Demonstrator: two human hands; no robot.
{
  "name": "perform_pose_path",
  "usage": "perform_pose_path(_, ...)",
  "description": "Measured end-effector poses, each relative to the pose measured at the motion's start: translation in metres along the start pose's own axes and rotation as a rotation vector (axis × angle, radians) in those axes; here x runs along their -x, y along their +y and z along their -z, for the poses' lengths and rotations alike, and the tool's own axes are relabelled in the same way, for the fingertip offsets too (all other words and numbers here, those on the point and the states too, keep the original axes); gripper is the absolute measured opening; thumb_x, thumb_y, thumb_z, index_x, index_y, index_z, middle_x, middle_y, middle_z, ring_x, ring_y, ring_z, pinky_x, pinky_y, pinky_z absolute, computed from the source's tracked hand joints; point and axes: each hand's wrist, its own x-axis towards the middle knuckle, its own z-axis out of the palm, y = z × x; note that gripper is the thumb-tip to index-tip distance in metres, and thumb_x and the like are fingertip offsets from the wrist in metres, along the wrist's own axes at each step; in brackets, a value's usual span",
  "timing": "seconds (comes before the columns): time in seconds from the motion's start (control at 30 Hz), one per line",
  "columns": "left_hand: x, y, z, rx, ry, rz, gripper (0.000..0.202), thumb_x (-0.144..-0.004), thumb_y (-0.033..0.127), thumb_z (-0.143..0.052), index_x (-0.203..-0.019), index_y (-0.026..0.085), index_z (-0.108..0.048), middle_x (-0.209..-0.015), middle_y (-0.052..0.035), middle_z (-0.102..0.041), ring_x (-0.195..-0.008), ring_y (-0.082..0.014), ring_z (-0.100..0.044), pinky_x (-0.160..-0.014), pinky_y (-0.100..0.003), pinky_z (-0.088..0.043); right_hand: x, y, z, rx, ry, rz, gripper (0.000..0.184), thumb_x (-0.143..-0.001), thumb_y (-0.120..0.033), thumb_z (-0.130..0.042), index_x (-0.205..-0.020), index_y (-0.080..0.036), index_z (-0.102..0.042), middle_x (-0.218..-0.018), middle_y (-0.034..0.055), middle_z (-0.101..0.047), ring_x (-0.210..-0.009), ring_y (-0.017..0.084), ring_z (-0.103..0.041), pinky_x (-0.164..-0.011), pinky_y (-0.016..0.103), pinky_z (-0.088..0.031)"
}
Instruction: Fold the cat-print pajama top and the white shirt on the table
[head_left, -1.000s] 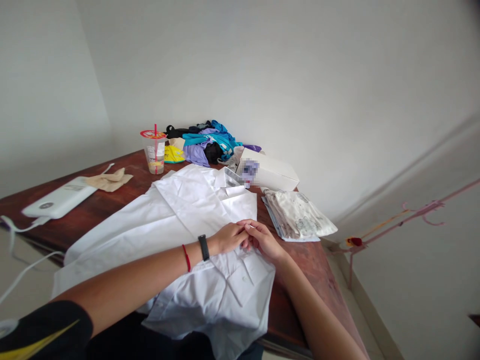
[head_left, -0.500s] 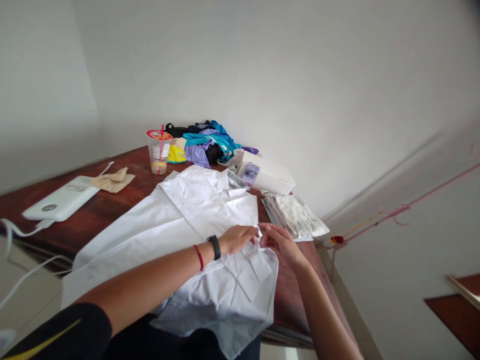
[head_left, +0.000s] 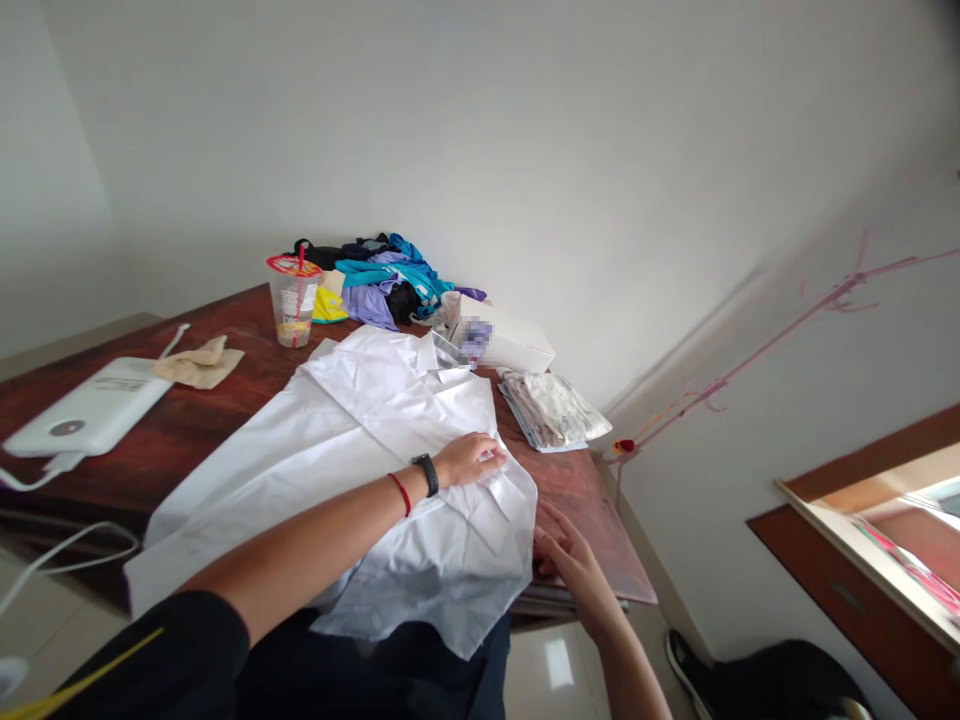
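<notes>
A white collared shirt (head_left: 375, 430) lies spread over the dark red wooden table, its collar toward the wall and its lower end hanging over the front edge. My left hand (head_left: 471, 460), below a black watch band and a red string bracelet, rests on the shirt near its right side. Its fingers are curled and closed on the fabric. Beside the shirt's lower right edge is my right hand (head_left: 562, 550), low over the table, with its fingers loosely stretched and apart. Part of its fingertips is hidden near the cloth edge.
Folded clothes (head_left: 553, 408) and a white box (head_left: 514, 340) lie right of the collar. Behind is a heap of colourful clothes (head_left: 390, 280). A plastic cup (head_left: 292, 305), brown napkin (head_left: 201, 362) and white power bank (head_left: 94, 405) with cable stand left. A pink rack (head_left: 697, 395) leans right.
My right hand has left the spot beside my left hand and moved down toward me along the shirt's right edge. My left hand stays on the shirt. The view has turned slightly right.
</notes>
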Motion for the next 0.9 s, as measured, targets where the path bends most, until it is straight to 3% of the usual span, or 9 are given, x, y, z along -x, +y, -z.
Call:
perform_pose_path(0.1,-0.001,0.006,0.004,-0.01,0.012,-0.009,0.039,-0.1,0.044,-0.049,-0.082,0.016,-0.069,-0.088,-0.0079,-0.071,-0.087,-0.0209,-0.064,-0.082,-0.029,-0.047,0.007,0.003,-0.007,0.025,-0.02,0.087,0.085,-0.073,-0.057,-0.08,-0.142,-0.019,-0.049,-0.064,-0.0028,-0.065,-0.055,0.016,-0.057,-0.049,0.025,-0.042)
perform_pose_path(0.2,-0.004,0.018,0.007,-0.02,0.029,0.012,0.034,-0.1,0.039,-0.048,-0.084,0.017,-0.068,-0.091,-0.0085,-0.071,-0.091,-0.022,-0.064,-0.085,-0.03,-0.047,0.005,-0.004,-0.014,0.051,-0.061,0.135,0.086,-0.068,-0.052,-0.084,-0.139,-0.015,-0.052,-0.057,-0.0074,-0.056,-0.051,0.013,-0.05,-0.05,0.025,-0.041)
perform_pose_path(0.3,-0.002,0.04,0.012,-0.03,0.046,0.056,0.021,-0.096,0.031,-0.053,-0.105,0.017,-0.067,-0.1,-0.0075,-0.072,-0.095,-0.0211,-0.065,-0.086,-0.029,-0.047,0.001,-0.021,-0.017,-0.014,-0.066,0.148,0.085,-0.067,-0.05,-0.084,-0.138,-0.015,-0.055,-0.059,-0.0093,-0.051,-0.053,0.012,-0.049,-0.053,0.026,-0.043)
perform_pose_path(0.4,0.014,0.075,0.021,-0.073,0.053,0.109,0.038,-0.094,0.031,-0.059,-0.129,0.018,-0.056,-0.091,-0.0027,-0.071,-0.083,-0.0185,-0.064,-0.077,-0.027,-0.046,0.001,-0.044,-0.021,-0.122,-0.058,0.18,0.076,-0.071,-0.05,-0.083,-0.136,-0.02,-0.057,-0.066,-0.0065,-0.055,-0.059,0.013,-0.055,-0.058,0.028,-0.049)
perform_pose_path(0.5,0.048,0.114,0.029,-0.197,0.033,0.188,0.033,-0.094,0.046,-0.059,-0.109,0.018,-0.064,-0.076,-0.002,-0.067,-0.073,-0.0203,-0.063,-0.07,-0.028,-0.042,0.003,-0.067,-0.028,-0.182,-0.087,0.168,0.066,-0.073,-0.05,-0.082,-0.131,-0.025,-0.062,-0.076,-0.0025,-0.062,-0.062,0.014,-0.058,-0.056,0.028,-0.05)
perform_pose_path(0.57,0.073,0.135,0.028,-0.262,-0.07,0.26,0.045,-0.093,0.063,-0.054,-0.09,0.019,-0.066,-0.075,-0.0043,-0.068,-0.071,-0.0224,-0.064,-0.067,-0.029,-0.042,0.003,-0.077,-0.038,-0.209,-0.109,0.171,0.06,-0.074,-0.049,-0.082,-0.126,-0.026,-0.064,-0.079,-0.0021,-0.064,-0.06,0.012,-0.056,-0.053,0.025,-0.048)
perform_pose_path(0.63,0.095,0.148,0.022,-0.307,-0.115,0.312,0.055,-0.087,0.073,-0.056,-0.089,0.02,-0.067,-0.078,-0.0069,-0.07,-0.074,-0.0259,-0.068,-0.067,-0.03,-0.043,0.003,-0.085,-0.05,-0.237,-0.139,0.188,0.057,-0.074,-0.047,-0.082,-0.123,-0.026,-0.065,-0.082,-0.0023,-0.066,-0.058,0.01,-0.055,-0.051,0.022,-0.046)
perform_pose_path(0.73,0.116,0.15,0.006,-0.342,-0.084,0.391,0.05,-0.086,0.068,-0.061,-0.094,0.02,-0.069,-0.083,-0.0092,-0.073,-0.082,-0.0291,-0.071,-0.068,-0.031,-0.044,0.002,-0.092,-0.071,-0.246,-0.224,0.215,0.057,-0.074,-0.045,-0.082,-0.124,-0.027,-0.063,-0.085,-0.0026,-0.067,-0.06,0.01,-0.058,-0.051,0.021,-0.048)
perform_pose_path(0.9,0.135,0.137,-0.01,-0.265,0.014,0.486,0.023,-0.096,0.035,-0.052,-0.087,0.021,-0.068,-0.082,-0.0063,-0.075,-0.077,-0.0224,-0.071,-0.062,-0.028,-0.038,-0.004,-0.104,-0.08,-0.121,-0.389,0.188,0.068,-0.08,-0.047,-0.078,-0.139,-0.03,-0.05,-0.082,-0.0034,-0.066,-0.06,0.013,-0.063,-0.053,0.025,-0.054)
